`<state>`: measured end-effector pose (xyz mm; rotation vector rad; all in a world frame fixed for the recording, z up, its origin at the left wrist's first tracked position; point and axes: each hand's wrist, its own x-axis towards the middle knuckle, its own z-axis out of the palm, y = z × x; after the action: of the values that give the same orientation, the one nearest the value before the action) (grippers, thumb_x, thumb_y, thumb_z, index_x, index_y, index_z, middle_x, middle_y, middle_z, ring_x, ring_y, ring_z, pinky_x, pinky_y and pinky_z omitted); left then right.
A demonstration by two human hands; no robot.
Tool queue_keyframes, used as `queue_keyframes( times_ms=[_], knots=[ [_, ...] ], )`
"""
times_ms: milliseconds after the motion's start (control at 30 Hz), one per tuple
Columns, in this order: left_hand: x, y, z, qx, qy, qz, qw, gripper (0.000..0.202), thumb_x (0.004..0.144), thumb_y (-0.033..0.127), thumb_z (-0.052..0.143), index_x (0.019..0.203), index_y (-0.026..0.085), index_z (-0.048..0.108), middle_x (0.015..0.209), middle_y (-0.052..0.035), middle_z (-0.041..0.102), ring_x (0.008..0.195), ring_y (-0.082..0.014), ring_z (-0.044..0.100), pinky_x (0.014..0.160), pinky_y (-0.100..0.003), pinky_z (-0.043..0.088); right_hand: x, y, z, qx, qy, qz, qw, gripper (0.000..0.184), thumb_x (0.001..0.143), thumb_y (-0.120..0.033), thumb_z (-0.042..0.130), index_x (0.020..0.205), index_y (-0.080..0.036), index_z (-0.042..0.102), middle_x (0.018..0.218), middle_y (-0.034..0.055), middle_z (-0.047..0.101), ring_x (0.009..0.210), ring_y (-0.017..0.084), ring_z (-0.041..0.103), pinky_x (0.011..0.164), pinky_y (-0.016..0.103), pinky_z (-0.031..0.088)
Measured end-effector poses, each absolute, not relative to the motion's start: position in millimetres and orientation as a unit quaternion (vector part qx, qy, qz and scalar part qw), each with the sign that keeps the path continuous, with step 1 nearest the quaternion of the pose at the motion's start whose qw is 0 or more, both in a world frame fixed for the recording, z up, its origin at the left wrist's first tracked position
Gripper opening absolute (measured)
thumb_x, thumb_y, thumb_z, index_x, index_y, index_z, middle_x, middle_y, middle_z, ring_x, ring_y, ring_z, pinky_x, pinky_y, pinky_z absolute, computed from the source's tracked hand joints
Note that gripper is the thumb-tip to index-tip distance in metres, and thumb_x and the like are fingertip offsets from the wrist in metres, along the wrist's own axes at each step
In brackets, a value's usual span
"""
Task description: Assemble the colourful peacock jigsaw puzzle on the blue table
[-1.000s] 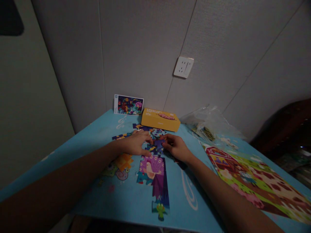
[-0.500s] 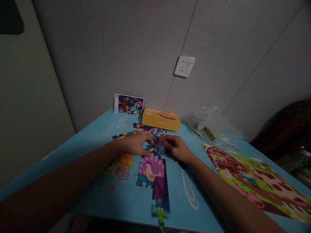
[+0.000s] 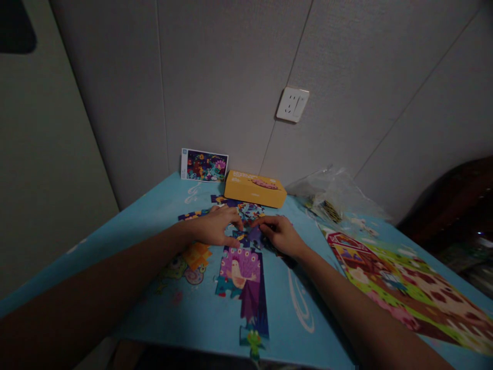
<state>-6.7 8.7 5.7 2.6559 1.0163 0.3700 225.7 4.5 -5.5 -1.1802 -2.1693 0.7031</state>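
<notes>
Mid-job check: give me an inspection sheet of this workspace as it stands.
Surface: blue printed table top, dimly lit.
Job's things: part-built puzzle; purple piece at its far end.
Clutter: yellow box; picture card standing at the back; plastic bag; farm puzzle at right.
Grippers: left hand resting on part-built puzzle; right hand fingertips at purple piece, grip unclear.
Cables: nothing seen.
Surroundings: grey wall, wall socket.

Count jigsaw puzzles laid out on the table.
2: partly built peacock puzzle at centre; farm puzzle at right; the plastic bag may hide more.
</notes>
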Motion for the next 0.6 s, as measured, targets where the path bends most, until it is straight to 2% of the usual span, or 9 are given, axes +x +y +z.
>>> queue_keyframes(
  times_ms=[167,300,400,467,600],
  knots=[
    [-6.9,10.0,3.8,0.920,0.346,0.133,0.129,0.039,0.074,0.046,0.068,0.104,0.022,0.061,0.107,-0.0048,0.055,0.106,-0.0254,0.049,0.093,-0.037,0.031,225.4,4.4,-5.9,-0.433,-0.817,0.261,0.277,0.027,0.080,-0.023,0.050,0.092,-0.016,0.072,0.067,0.0019,0.062,0.056,0.013,0.048,0.054,0.024,0.034],
    [-7.7,11.6,1.7,0.920,0.345,0.133,0.134,0.039,0.075,0.047,0.068,0.104,0.022,0.061,0.106,-0.0046,0.055,0.105,-0.0252,0.049,0.093,-0.038,0.031,223.4,5.3,-7.5,-0.438,-0.792,0.305,0.296,0.022,0.079,-0.027,0.054,0.090,-0.015,0.069,0.060,-0.0008,0.056,0.052,0.010,0.045,0.049,0.022,0.031],
    [-7.7,11.6,1.8,0.919,0.344,0.135,0.136,0.038,0.074,0.045,0.068,0.104,0.022,0.061,0.107,-0.0046,0.055,0.105,-0.0250,0.050,0.094,-0.038,0.031,220.9,5.4,-8.8,-0.446,-0.745,0.347,0.356,0.018,0.073,-0.032,0.062,0.078,-0.015,0.062,0.062,-0.0010,0.056,0.051,0.009,0.046,0.047,0.021,0.033],
    [-7.5,11.1,2.6,0.919,0.345,0.135,0.136,0.038,0.074,0.045,0.068,0.104,0.022,0.061,0.107,-0.0047,0.055,0.105,-0.0250,0.050,0.093,-0.038,0.031,219.5,4.5,-8.5,-0.467,-0.693,0.377,0.398,0.021,0.071,-0.035,0.064,0.076,-0.017,0.054,0.060,-0.0024,0.054,0.046,0.009,0.045,0.043,0.021,0.033],
    [-7.0,10.6,3.9,0.918,0.351,0.132,0.131,0.036,0.075,0.043,0.068,0.103,0.022,0.061,0.107,-0.0052,0.056,0.105,-0.0246,0.050,0.093,-0.038,0.032,219.5,1.9,-4.6,-0.469,-0.662,0.420,0.407,0.031,0.071,-0.033,0.062,0.097,-0.020,0.050,0.062,-0.0059,0.052,0.042,0.009,0.046,0.040,0.021,0.033]
  ],
)
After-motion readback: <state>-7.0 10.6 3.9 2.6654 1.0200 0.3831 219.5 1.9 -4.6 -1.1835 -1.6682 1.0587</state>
